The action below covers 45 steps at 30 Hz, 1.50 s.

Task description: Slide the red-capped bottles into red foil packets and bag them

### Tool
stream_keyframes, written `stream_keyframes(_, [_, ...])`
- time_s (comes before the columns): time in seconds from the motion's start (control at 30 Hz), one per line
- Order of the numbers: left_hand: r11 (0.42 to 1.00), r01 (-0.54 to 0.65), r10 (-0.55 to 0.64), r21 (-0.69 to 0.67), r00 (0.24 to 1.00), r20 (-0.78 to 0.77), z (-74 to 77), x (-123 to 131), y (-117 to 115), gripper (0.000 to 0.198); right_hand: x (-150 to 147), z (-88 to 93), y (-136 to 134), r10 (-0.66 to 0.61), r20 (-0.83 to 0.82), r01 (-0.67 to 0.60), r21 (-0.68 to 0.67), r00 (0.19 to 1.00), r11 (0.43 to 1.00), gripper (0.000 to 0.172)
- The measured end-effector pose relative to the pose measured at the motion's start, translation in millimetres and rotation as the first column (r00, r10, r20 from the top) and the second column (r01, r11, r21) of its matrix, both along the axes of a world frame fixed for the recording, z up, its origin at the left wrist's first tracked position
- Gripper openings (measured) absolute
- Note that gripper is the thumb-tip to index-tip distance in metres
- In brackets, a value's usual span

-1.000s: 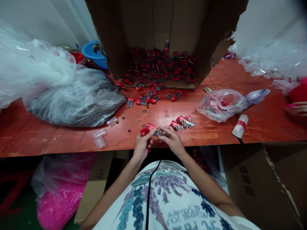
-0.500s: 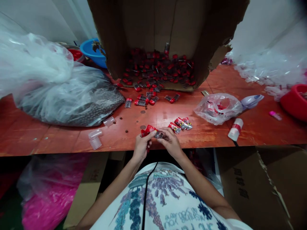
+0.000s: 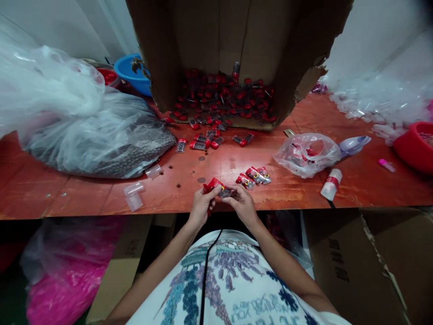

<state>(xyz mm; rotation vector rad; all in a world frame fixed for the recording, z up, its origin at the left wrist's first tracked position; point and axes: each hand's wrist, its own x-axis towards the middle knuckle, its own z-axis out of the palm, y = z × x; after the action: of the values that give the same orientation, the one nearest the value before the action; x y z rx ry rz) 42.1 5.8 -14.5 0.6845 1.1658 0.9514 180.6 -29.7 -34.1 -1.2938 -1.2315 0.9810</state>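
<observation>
At the front edge of the red-brown table [image 3: 67,194], both my hands meet over one small item. My left hand [image 3: 202,206] pinches a red label [image 3: 214,184] and my right hand [image 3: 242,202] pinches a small clear tube with dark contents [image 3: 224,192] against it. Just beyond my right hand lie three finished red-wrapped tubes [image 3: 254,175]. Farther back, several red-capped tubes [image 3: 208,140] spill out of a torn cardboard box [image 3: 237,45] lying on its side.
A big clear bag of dark beads [image 3: 101,144] fills the left. Empty clear tubes [image 3: 133,196] lie near it. On the right are a small plastic bag [image 3: 306,153], a tape roll [image 3: 330,184], a red bowl [image 3: 414,146] and a pile of clear tubes [image 3: 382,97]. A blue basin [image 3: 130,72] stands behind.
My hands stay pinched on the label and tube and have shifted slightly. Another person's hand at the right edge is gone from view and a red bowl shows there now.
</observation>
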Motion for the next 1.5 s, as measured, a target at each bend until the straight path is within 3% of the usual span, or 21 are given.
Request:
stream_keyframes(0.13, [0.989,-0.004,0.054,-0.151,0.943,0.327,2.4,-7,6,0.017,30,-4.8,7,-0.122,0.191,0.122,0.011,0.974,0.993,0.033])
stream_keyframes(0.23, [0.971,0.019,0.096,-0.239,0.882,0.462,4.3,-14,11,0.030,53,-0.5,11,-0.301,0.451,0.276,0.123,0.840,0.953,0.036])
stream_keyframes(0.3, [0.972,0.012,0.104,-0.237,0.876,0.470,4.4,-15,13,0.035,54,5.5,11,-0.364,0.512,0.311,0.191,0.778,0.931,0.034])
stream_keyframes(0.33, [0.974,0.006,0.104,-0.227,0.876,0.471,4.2,-13,14,0.035,49,8.4,11,-0.337,0.508,0.279,0.188,0.793,0.942,0.030])
stream_keyframes(0.47, [0.984,-0.044,0.122,-0.171,0.870,0.477,3.5,-7,15,0.031,11,11.9,12,-0.007,0.331,0.001,0.019,0.944,1.000,0.021])
stream_keyframes(0.63, [0.976,-0.148,0.203,-0.163,0.887,0.414,0.9,-10,15,0.034,-15,4.9,28,-0.004,0.180,0.006,-0.010,0.984,1.000,0.020])
stream_keyframes(0.8, [0.952,-0.283,0.306,-0.117,0.886,0.349,-5.3,-15,16,0.035,-23,9.9,44,0.096,0.245,-0.108,0.035,0.965,0.994,0.026])
stream_keyframes(0.97, [0.941,-0.300,0.334,-0.155,0.898,0.288,-4.9,-22,27,0.027,-30,10.8,59,0.139,0.379,-0.169,0.046,0.915,0.985,0.025])
stream_keyframes(1.07, [0.937,-0.315,0.348,-0.153,0.885,0.309,-4.0,-31,34,0.028,-27,11.7,77,0.183,0.522,-0.260,0.077,0.833,0.962,0.023])
stream_keyframes(1.13, [0.920,-0.361,0.392,-0.153,0.865,0.313,-4.1,-37,39,0.028,-21,14.2,100,0.195,0.671,-0.308,0.052,0.715,0.950,0.023])
stream_keyframes(1.2, [0.899,-0.402,0.437,-0.175,0.847,0.301,-4.3,-42,43,0.026,-12,17.2,130,0.157,0.800,-0.270,0.007,0.579,0.963,0.028])
stream_keyframes(1.33, [0.897,-0.385,0.438,-0.219,0.840,0.321,-3.3,-46,46,0.020,5,18.2,184,0.109,0.869,-0.190,-0.018,0.482,0.982,0.046])
stream_keyframes(1.4, [0.887,-0.402,0.459,-0.226,0.822,0.337,-2.6,-48,45,0.017,8,15.6,195,0.132,0.894,-0.203,-0.047,0.428,0.978,0.048])
stream_keyframes(1.5, [0.871,-0.435,0.490,-0.229,0.801,0.345,-2.0,-50,44,0.014,6,11.5,188,0.176,0.920,-0.251,-0.089,0.349,0.964,0.036])
